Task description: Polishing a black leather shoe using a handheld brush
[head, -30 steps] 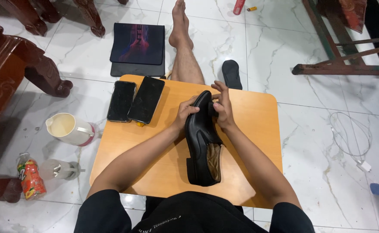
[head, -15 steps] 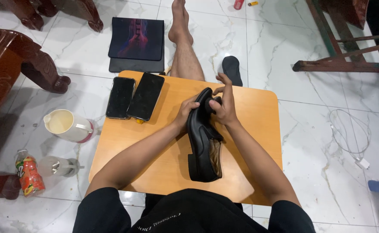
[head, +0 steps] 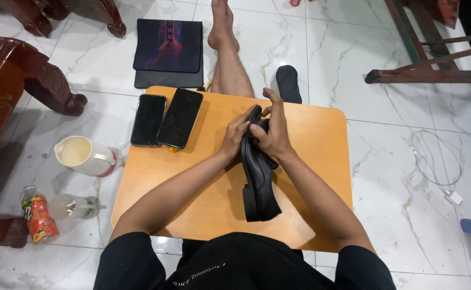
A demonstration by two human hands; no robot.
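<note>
Right now my left hand (head: 234, 140) and right hand (head: 270, 133) both grip the shiny black leather shoe (head: 258, 172) at its far end, its heel resting on the orange wooden table (head: 316, 161) so it stays steady.

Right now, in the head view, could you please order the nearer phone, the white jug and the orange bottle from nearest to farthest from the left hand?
From the left hand:
1. Nearer phone, left on the table.
2. White jug, on the floor, farther left.
3. Orange bottle, on the floor, lower left.
</note>
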